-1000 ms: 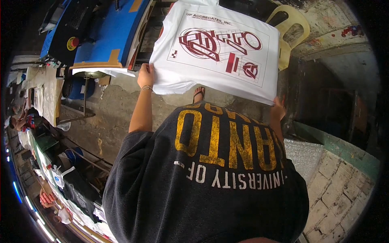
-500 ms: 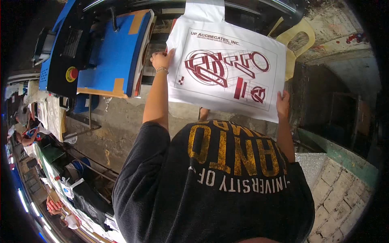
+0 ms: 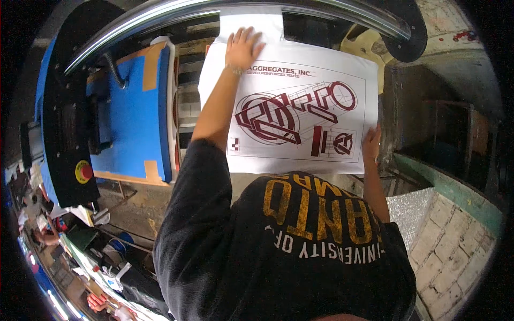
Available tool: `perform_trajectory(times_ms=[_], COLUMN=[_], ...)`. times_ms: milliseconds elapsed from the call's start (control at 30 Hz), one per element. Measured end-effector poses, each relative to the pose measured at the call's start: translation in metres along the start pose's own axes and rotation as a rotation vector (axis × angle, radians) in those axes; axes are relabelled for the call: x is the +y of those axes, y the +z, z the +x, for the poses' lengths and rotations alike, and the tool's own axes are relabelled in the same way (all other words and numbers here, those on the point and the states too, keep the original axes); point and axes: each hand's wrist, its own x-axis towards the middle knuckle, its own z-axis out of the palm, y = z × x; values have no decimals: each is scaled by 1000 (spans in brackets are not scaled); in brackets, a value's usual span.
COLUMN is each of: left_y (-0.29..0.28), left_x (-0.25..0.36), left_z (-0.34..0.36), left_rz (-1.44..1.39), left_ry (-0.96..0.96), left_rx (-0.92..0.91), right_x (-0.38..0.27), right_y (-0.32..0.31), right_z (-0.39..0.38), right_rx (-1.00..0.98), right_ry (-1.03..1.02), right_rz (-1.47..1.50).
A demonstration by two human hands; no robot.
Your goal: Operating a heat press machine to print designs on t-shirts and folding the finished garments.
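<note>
A white cloth (image 3: 300, 120) with a dark red and black line print lies spread in front of me, a narrower white strip running from its far edge. My left hand (image 3: 244, 49) rests on its far left part, where that strip begins, fingers spread and holding nothing. At the right edge of the cloth, my right hand (image 3: 371, 144) has its fingers closed on the border. The underside of the cloth and what supports it are mostly hidden.
On the left stands a heat press with a blue platen (image 3: 131, 115) and a red stop button (image 3: 84, 172). A shiny metal bar (image 3: 342, 10) curves across the far side. A pale yellow plastic chair (image 3: 355, 40) is behind the cloth. Other people work at the lower left.
My left hand has moved from the cloth's left edge up and right onto its far part, fingers now spread. The cloth sits slightly lower and straighter. My right hand stays at the right edge.
</note>
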Motion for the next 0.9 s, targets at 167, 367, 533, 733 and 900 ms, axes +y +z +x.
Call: perform_trajectory(times_ms=[167,367,533,733,900], left_y=[21,88,62,8,-162], left_x=[-9,-95,-31,2,23], left_z=[88,97,100,31,-106], left_rz=[-234,-201,-148,-20,-189], left_ry=[-220,-279,-408,-435,-297], left_rx=[-730,-1020,-875,-365,251], right_x=[-1,-25,-2,50,24], right_y=[-2,-5,-3,18,6], right_z=[-7,2,-7,5,-6], right_rx=[76,-48,46,120,11], right_ry=[-58,-136,-71,-170,-367], right_rz=[-35,172,217,74,178])
